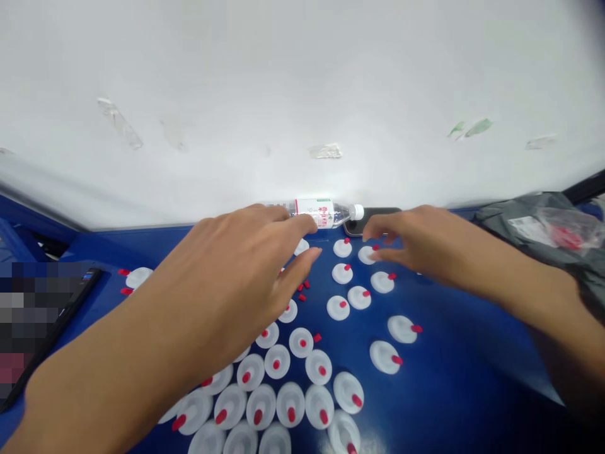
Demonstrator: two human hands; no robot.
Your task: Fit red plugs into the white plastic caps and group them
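Head view, and here's the left hand [246, 258], thumb and forefinger spread apart with nothing visible between them! Just beneath that thumb, loose red bits [302, 297]; nearer the wearer, a crowd of red-tipped white pieces [276, 361]. Over to the right hand [416, 236]: thumb and forefinger parted too, right at one red-tipped white disc [365, 255], and whether they touch it I can't tell. More discs sit below those fingers on the blue table [454, 372]. Beyond the left fingertips, a bottle [326, 214] on its side; just behind the right fingertips, a dark phone [352, 229].
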